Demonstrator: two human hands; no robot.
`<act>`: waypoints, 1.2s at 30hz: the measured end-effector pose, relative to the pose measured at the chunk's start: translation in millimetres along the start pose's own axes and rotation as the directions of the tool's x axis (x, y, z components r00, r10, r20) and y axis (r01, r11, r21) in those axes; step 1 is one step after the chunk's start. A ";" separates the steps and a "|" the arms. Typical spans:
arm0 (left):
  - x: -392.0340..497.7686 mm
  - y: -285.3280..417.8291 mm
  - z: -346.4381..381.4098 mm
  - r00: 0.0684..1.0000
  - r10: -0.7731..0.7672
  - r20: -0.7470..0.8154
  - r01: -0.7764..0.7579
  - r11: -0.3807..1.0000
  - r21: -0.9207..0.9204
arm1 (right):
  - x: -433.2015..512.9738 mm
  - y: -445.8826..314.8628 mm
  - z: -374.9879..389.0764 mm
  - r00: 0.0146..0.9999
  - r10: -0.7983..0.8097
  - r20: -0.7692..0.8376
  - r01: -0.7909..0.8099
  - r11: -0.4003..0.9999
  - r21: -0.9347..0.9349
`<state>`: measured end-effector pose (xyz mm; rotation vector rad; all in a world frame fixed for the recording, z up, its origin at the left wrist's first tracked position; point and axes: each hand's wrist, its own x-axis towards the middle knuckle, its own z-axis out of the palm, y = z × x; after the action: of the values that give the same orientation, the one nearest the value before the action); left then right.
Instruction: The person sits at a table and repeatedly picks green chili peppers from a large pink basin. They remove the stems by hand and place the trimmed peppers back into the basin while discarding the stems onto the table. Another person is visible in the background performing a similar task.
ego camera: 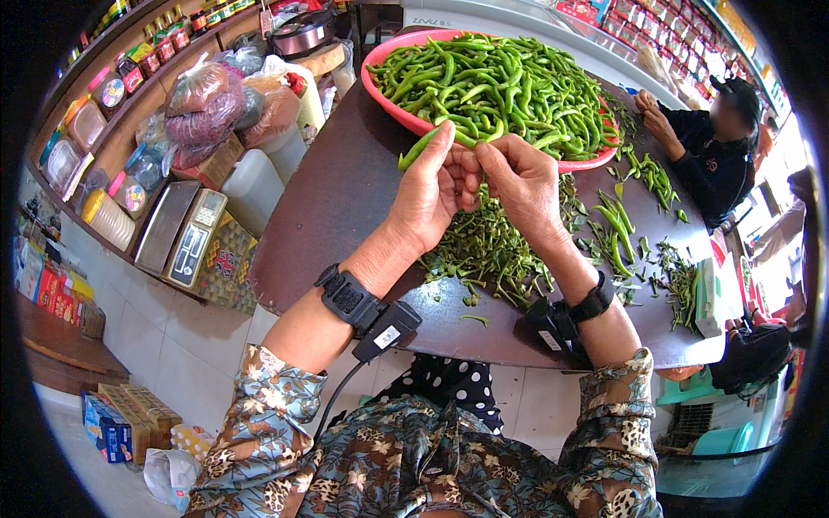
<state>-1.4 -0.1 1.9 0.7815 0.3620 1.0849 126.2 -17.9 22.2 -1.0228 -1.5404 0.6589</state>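
My left hand [431, 188] holds a green chili pepper [418, 149] under its thumb, in front of a pink plastic basin [388, 107] heaped with green chili peppers [505, 90]. Close beside it on the right, my right hand [521, 181] pinches the stem end of a green pepper between thumb and finger; whether this is the same pepper is hidden by the fingers. Below both hands, a pile of pepper stems and leaves [486, 249] lies on the dark brown table [324, 213]. A few loose peppers [615, 226] lie right of the pile.
A co-worker [712, 142] sits at the table's right side, hands near more peppers and leaves. A white box [710, 298] stands at the right edge. On the left are a scale [194, 236], a plastic container [254, 188], bagged goods [207, 107] and shelves of jars.
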 end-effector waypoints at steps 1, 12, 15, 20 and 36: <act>-0.1 0.5 0.0 1.000 -0.010 0.010 0.011 1.000 -0.021 | -0.9 -0.1 1.0 1.000 -0.017 -0.016 0.017 1.000 0.002; 2.8 1.5 -6.3 0.964 -0.030 0.263 0.098 0.963 -0.250 | -3.6 8.0 7.5 0.990 -0.083 -0.112 0.097 0.988 0.118; 4.3 2.9 -7.7 0.957 -0.027 0.287 0.111 0.953 -0.282 | -3.0 9.4 7.1 0.980 -0.148 -0.133 0.159 0.985 0.074; 3.5 5.8 -8.8 0.966 -0.056 0.254 0.121 0.961 -0.249 | -2.2 9.4 5.1 0.988 -0.135 -0.080 0.146 0.978 0.150; 2.2 3.7 -7.2 0.994 -0.031 0.107 0.040 0.996 -0.083 | -0.8 -4.4 -6.4 0.994 0.106 0.034 -0.109 0.983 0.147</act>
<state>-7.3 5.5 -0.2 0.7505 0.2382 1.0148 131.2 -21.4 27.0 -0.9927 -1.4427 0.8525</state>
